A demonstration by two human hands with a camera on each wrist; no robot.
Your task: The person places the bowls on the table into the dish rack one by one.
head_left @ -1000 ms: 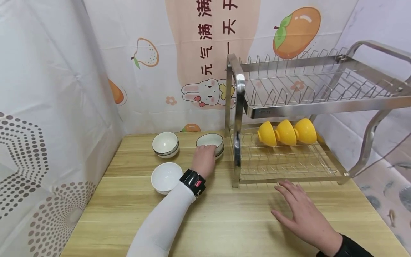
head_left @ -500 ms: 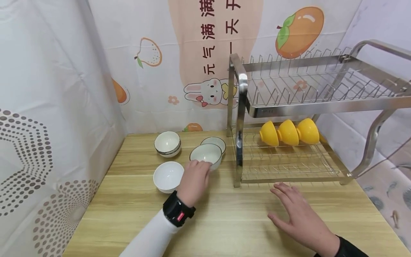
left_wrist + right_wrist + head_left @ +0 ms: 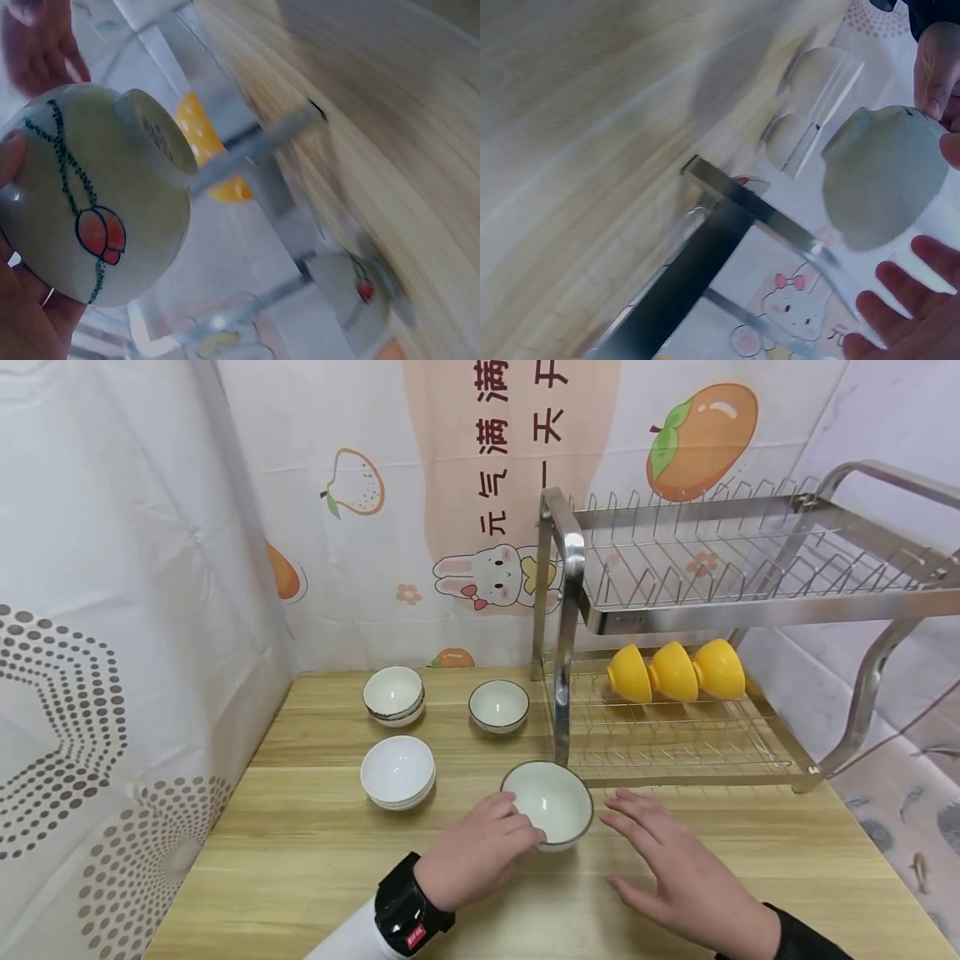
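Observation:
My left hand (image 3: 480, 852) pinches the near left rim of a pale bowl (image 3: 551, 802) with a dark edge. The left wrist view shows a red tulip and green vine painted on the outside of this bowl (image 3: 105, 195), and a raised foot ring. In the right wrist view the bowl (image 3: 885, 176) hangs above the wooden table. My right hand (image 3: 675, 877) is just right of the bowl, fingers spread and holding nothing. Behind, a second dark-rimmed bowl (image 3: 498, 706) sits on the table beside the rack.
A two-tier metal dish rack (image 3: 675, 777) stands at the right. Three yellow bowls (image 3: 673, 672) lean in a row on its lower tier. At the left are a stack of dark-rimmed bowls (image 3: 393, 693) and a stack of plain white bowls (image 3: 397, 772). A printed curtain (image 3: 337, 593) hangs behind.
My left hand has lifted the top bowl off the back stack and brought it nearer and to the right, leaving one bowl there. My right hand has shifted slightly left, towards the bowl.

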